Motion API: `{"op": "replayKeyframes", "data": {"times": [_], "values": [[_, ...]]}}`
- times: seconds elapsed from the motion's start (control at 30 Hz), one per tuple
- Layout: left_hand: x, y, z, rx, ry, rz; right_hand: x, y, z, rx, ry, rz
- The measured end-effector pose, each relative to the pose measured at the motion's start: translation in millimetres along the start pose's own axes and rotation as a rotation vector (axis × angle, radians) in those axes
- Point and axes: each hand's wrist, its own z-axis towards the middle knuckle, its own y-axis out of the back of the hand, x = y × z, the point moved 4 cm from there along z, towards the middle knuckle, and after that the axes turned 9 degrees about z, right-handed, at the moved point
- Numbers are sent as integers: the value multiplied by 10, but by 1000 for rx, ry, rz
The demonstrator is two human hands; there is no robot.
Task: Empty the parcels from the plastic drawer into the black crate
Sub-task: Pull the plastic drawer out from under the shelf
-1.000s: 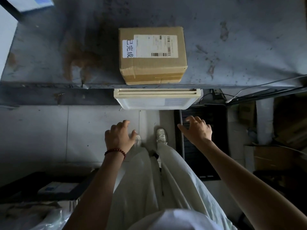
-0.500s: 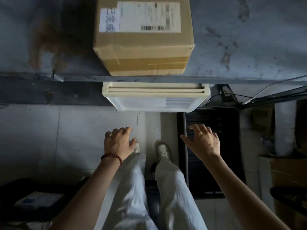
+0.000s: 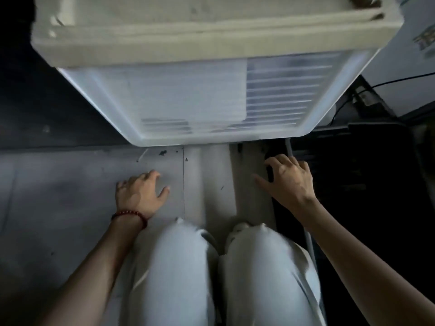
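Observation:
A translucent plastic drawer unit point(image 3: 282, 90) with a cream top rim fills the upper part of the head view. Pale flat parcels point(image 3: 188, 95) show through its front. My left hand point(image 3: 141, 194), with a red bead bracelet on the wrist, hovers below the drawer's left side with loosely curled fingers and holds nothing. My right hand point(image 3: 289, 177) hovers below the drawer's right side, fingers spread and bent, also holding nothing. The black crate point(image 3: 353, 184) lies on the floor at the right, dark and partly under my right arm.
My knees in white trousers point(image 3: 211, 267) fill the bottom centre. The floor is grey tile point(image 3: 58, 196). A black cable point(image 3: 388, 82) runs behind the drawer at the right. A dark space lies left of the drawer.
The view has dropped and closed in on the drawer, which now looms large. The cardboard box on the shelf has left the view. Both hands stay held out below the drawer.

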Motion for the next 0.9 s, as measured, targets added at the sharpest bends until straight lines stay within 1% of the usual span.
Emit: {"op": "replayKeyframes", "data": {"times": [0.1, 0.17, 0.23, 0.27, 0.33, 0.4, 0.5, 0.57, 0.67, 0.77, 0.83, 0.9], "values": [[-12, -197, 168, -28, 79, -6, 36, -270, 163, -60, 39, -87], [-2, -231, 203, -74, 156, -43, 36, -359, 193, -139, 6, -115], [31, -201, 187, -163, 215, -108, 24, -389, 146, -218, -98, -45], [60, -187, 173, -182, 237, -143, -2, -407, 117, -227, -170, 17], [79, -183, 119, -165, 244, -222, -30, -456, 40, -197, -273, 125], [69, -189, 73, -166, 253, -315, -22, -464, 4, -214, -285, 214], [121, -126, 113, -215, 331, -367, -27, -327, 8, -394, -345, 358], [170, -52, 112, -240, 376, -422, -58, -225, -14, -489, -354, 430], [207, 114, 148, -360, 345, -555, -126, -58, 58, -533, -286, 521], [218, 272, 191, -464, 273, -666, -208, 75, 168, -589, -256, 684], [193, 338, 207, -476, 196, -700, -215, 126, 230, -586, -216, 769], [161, 377, 214, -478, 147, -716, -201, 152, 280, -547, -188, 786]]}}
